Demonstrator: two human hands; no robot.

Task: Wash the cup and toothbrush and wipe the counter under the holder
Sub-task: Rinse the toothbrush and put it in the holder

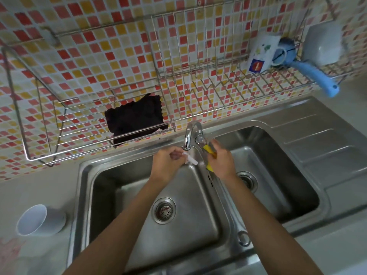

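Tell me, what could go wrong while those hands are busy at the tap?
The left hand pinches a small white piece over the left basin; if it slips, it might land near the drain. The right hand grips the yellow toothbrush close to the faucet, so it could knock against it.

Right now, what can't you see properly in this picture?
Head view only:
- Whether water runs from the curved chrome tap: too faint to tell.
- Bristles of the yellow-handled toothbrush: hidden by the right hand.
- The small white thing in the left hand: mostly covered by fingers.
- Picture on the tipped white mug: blurred.
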